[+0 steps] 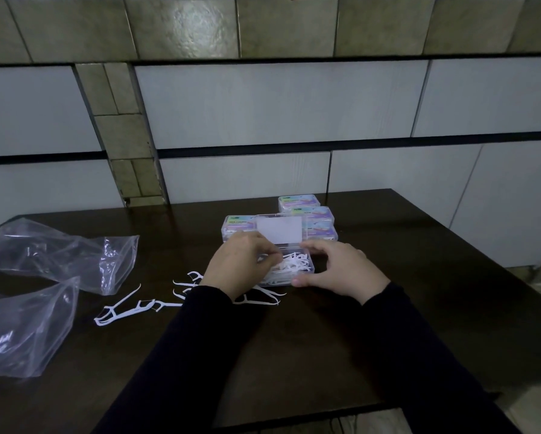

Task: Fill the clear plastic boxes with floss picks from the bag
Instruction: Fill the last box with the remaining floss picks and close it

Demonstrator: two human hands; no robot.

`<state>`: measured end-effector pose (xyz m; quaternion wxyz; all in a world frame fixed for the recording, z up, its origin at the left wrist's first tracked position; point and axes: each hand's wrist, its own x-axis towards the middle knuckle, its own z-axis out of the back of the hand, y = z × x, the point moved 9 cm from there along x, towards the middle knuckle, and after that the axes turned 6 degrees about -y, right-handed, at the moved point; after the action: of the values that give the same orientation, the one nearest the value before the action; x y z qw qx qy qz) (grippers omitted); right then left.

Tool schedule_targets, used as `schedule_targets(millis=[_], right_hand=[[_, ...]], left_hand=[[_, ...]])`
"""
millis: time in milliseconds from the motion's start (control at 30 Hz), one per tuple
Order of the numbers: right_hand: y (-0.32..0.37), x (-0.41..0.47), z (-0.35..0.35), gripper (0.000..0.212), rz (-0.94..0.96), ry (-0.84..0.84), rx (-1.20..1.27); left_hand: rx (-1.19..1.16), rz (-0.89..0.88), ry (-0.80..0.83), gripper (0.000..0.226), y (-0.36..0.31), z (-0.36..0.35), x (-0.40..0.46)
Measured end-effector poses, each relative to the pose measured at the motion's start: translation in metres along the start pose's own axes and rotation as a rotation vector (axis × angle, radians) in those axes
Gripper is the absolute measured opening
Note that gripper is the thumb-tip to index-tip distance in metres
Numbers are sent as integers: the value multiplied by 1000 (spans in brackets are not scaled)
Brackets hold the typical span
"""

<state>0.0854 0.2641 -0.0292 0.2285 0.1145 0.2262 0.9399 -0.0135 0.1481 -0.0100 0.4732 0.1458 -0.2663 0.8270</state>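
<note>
L hand [242, 264] hides open box's [297, 270] left end; closed-box labels [297, 202] too blurry.

We can read no text anywhere in this view. The closed floss pick boxes [299, 203] stacked at the back of the bench [419, 277] carry coloured labels on their lids, pastel bands of green, blue and pink with a small dark mark at the upper left that looks like a brand name, but the print is too small and blurred for us to make out a single letter. The raised lid of the open box [279, 229] shows only a pale blank rectangle facing us. The two clear plastic bags [59, 255] on the left show no print that we can see.
</note>
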Motion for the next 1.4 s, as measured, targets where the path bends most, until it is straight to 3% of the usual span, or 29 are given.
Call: schedule_targets(millis=[267, 433, 733, 900, 1000, 1167, 1300, 1400], right_hand=[[29, -9, 12, 79, 155, -187, -134], [70, -20, 14, 61, 282, -303, -107], [127, -15, -47, 36, 401, -111, -274], [131, -10, -53, 51, 351, -78, -377], [130, -6, -59, 71, 329, -51, -411], [127, -1, -74, 89, 270, 7, -372], [131, 1, -78, 70, 271, 0, -333], [140, -1, -79, 49, 303, -7, -258]], left_hand=[[-289, 48, -282, 10, -6, 33, -14], [-80, 21, -262, 12, 5, 50, -27], [184, 403, 48, 21, 94, 104, -77], [260, 624, 275, 59, 125, 106, -105], [324, 675, 399, 67, 133, 102, -114], [345, 694, 403, 53, 139, 102, -118], [281, 665, 281, 22, 137, 103, -111], [214, 617, 201, 11, 125, 98, -106]])
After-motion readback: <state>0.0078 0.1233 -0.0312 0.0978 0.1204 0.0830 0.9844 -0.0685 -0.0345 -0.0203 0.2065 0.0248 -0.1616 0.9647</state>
